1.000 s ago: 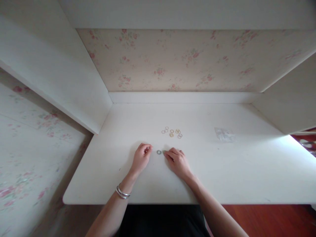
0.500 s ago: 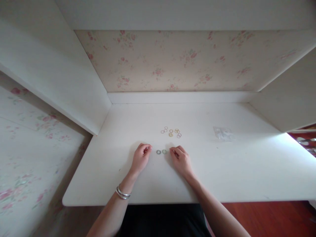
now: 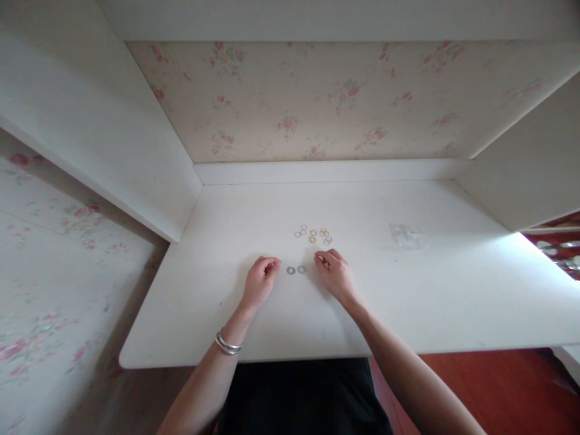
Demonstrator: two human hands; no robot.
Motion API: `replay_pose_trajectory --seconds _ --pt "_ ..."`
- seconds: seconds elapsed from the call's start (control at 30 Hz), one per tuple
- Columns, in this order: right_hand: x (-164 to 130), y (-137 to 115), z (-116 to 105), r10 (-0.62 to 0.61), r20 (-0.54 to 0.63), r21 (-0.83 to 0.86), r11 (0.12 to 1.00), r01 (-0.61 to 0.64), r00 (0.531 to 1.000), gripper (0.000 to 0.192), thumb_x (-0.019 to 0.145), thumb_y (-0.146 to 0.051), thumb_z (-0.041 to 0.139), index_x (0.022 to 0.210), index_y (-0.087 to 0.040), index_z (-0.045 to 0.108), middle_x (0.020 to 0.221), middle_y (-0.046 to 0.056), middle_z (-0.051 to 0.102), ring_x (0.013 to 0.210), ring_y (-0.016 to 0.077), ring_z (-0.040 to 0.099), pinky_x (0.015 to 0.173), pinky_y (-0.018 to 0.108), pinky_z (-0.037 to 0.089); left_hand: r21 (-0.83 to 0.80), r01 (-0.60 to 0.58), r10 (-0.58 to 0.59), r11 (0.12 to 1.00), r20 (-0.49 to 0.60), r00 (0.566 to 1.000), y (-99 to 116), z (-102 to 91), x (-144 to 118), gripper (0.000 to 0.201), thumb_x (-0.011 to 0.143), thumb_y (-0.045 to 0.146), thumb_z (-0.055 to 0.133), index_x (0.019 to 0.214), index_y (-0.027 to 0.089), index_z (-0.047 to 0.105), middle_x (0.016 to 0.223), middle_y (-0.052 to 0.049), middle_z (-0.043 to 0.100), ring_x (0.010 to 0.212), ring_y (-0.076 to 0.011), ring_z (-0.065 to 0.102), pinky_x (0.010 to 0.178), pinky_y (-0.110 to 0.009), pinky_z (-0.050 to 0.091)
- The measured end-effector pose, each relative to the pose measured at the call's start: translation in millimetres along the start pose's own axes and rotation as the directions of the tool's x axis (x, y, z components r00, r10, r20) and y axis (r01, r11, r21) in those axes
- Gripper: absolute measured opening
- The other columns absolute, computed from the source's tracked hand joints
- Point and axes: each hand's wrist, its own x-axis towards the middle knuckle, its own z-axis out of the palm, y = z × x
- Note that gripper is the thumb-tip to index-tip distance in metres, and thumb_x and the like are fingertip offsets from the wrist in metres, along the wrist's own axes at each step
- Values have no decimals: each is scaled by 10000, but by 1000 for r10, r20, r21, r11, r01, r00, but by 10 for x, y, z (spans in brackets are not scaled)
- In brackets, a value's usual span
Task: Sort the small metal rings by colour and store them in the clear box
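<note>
A: Head view. Position of hands?

B: Both resting on white desk top [image 3: 408,314]. Left hand [image 3: 258,283] loosely curled, fingertips drawn together near thumb; anything pinched between them too small to tell. Right hand [image 3: 336,275] likewise curled, fingertips bunched and turned toward the gold cluster; contents not discernible.

A: Items between hands?

B: Two grey-green rings [image 3: 296,269], lying flat on desk, side by side, just beside each other, whether touching not discernible. Pair's long axis running left to right across the desk, parallel to front edge. Each ring round, so no pointing direction of its own; openings facing up. Appearance: small, dull grey-green, thicker-banded than the gold ones. Located midway between both hands, nearer front half of desk.

A: Beyond those?

B: Cluster of gold rings [image 3: 313,234], thin, lying flat in a loose group, spread slightly wider left to right than front to back. Just beyond right fingertips, apart from grey-green pair.

A: Other items?

B: Small clear plastic bag [image 3: 406,236] lying flat, well apart to the right. Silver bangles [image 3: 228,343] on left wrist. Floral wallpaper [image 3: 317,103] behind desk, white side panels on both sides.
</note>
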Motion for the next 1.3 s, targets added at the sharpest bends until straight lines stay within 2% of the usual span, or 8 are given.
replay_pose_trajectory --seconds 0.17,0.27,0.37,0.6,0.77,1.0,1.3 --pt "353 42 -20 -54 66 -218 974 67 996 289 886 -300 430 1098 -286 626 1005 39 606 808 150 580 696 250 413 1 5 -5 1000 -5 1000 7 -5 -5 230 876 356 485 880 191 645 814 -14 600 704 -119 551 673 -236 437" --pt "461 60 16 -57 129 -295 951 93 990 287 896 -318 420 1066 -281 648 1018 54 602 801 162 576 676 256 400 3 3 -3 1000 -6 1000 13 -14 -10 242 877 367 483 874 188 646 807 -13 596 694 -117 547 667 -237 434" --pt "471 81 55 -80 141 -304 945 120 987 315 916 -334 379 1029 -265 664 1005 63 603 791 165 570 676 256 394 4 0 0 1000 -11 1000 21 -20 -14 246 876 373 485 871 188 648 808 -13 599 686 -115 544 664 -238 432" --pt "360 128 34 -120 38 -208 970 126 992 350 930 -344 334 1019 -247 658 971 53 601 815 159 562 707 246 405 -7 -10 10 1000 -6 1000 32 -13 -2 243 874 364 489 852 189 656 806 -14 609 678 -114 543 665 -243 432" --pt "151 143 -17 -145 -45 -83 986 141 988 326 915 -372 391 979 -231 677 912 51 600 763 141 567 697 238 427 -7 -6 6 1000 12 1000 20 -8 -1 241 877 361 490 870 180 649 822 -19 610 702 -118 546 675 -241 433" --pt "-176 86 -89 -208 17 -39 977 208 978 271 918 -333 422 981 -248 671 879 35 582 709 118 561 659 221 436 17 -29 29 999 19 999 28 -12 -18 231 887 352 480 878 184 639 823 -12 602 699 -110 541 677 -231 426" --pt "-291 45 -33 -248 85 -105 961 256 965 281 932 -322 397 986 -256 665 891 37 573 729 128 564 689 240 444 60 -38 37 997 24 999 20 -2 -35 239 891 359 473 881 184 636 813 -13 591 694 -110 539 672 -227 426"
